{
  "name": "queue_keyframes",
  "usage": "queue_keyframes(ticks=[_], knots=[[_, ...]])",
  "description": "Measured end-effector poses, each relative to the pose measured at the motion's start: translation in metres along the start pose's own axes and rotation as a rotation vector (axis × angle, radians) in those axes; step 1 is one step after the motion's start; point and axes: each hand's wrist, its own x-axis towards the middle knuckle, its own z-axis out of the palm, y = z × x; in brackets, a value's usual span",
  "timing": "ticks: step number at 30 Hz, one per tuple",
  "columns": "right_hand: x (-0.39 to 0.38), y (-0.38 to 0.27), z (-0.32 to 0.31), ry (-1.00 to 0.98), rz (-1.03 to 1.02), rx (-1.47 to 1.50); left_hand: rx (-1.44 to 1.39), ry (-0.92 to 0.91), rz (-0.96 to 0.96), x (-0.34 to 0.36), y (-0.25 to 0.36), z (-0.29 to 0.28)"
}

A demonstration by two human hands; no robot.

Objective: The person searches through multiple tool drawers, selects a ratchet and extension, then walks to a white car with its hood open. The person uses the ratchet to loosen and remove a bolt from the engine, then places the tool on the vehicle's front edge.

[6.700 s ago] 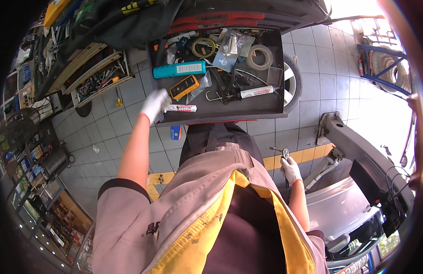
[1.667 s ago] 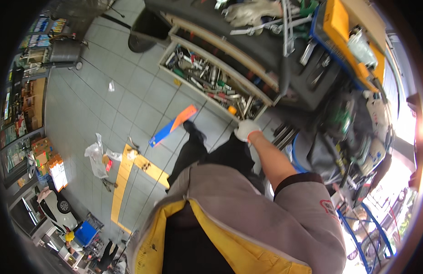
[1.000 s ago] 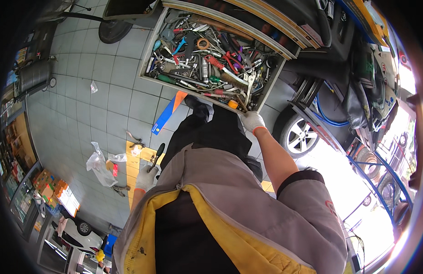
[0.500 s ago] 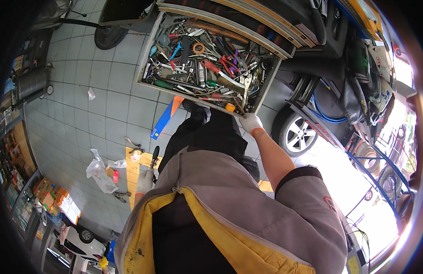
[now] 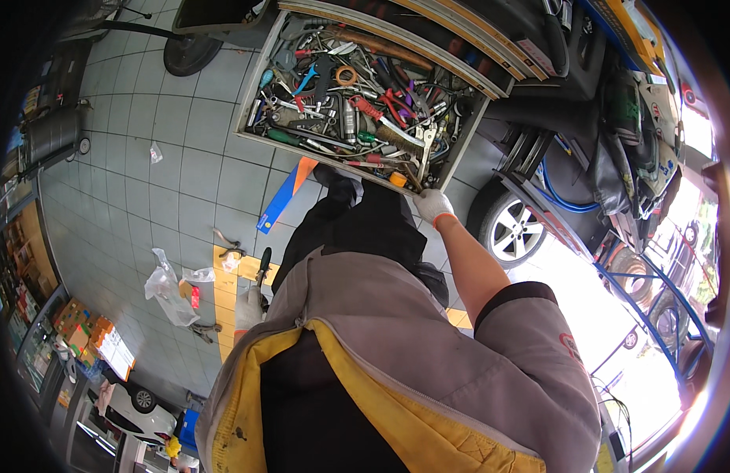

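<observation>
My right hand [image 5: 434, 206], in a white knit glove with an orange cuff, grips the front edge of an open metal drawer [image 5: 465, 154] near its right corner. A heap of hand tools fills the drawer: red-handled pliers [image 5: 396, 105], a green-handled screwdriver [image 5: 283, 137], wrenches, sockets and a tape roll [image 5: 346, 76]. Low at my left side, my left hand [image 5: 249, 310], also gloved, is closed round a tool with a dark handle [image 5: 265, 260]. My jacket partly hides that hand, and the tool's exact kind does not show.
A blue and orange long box [image 5: 284, 201] lies on the tiled floor just left of my feet. Farther left are a clear plastic bag [image 5: 169, 292] and small metal parts [image 5: 205, 331]. A wheel [image 5: 513, 229] stands right of the drawer; a black caster [image 5: 190, 57] is at upper left.
The whole view has shifted slightly. My right hand stays on the drawer edge and my left hand keeps the dark-handled tool.
</observation>
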Motion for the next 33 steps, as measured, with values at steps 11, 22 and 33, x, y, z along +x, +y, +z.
queue_keyframes(ticks=[11, 22, 33], knots=[[0.004, 0.002, 0.005, 0.02, 0.019, 0.023, -0.074, 0.117, 0.237, 0.003, -0.017, 0.009], [0.013, 0.005, 0.003, -0.022, 0.02, 0.005, -0.085, -0.086, 0.101, 0.003, -0.006, -0.002], [0.018, 0.007, 0.002, -0.045, 0.018, -0.011, 0.058, -0.217, -0.044, 0.007, 0.001, -0.004]])
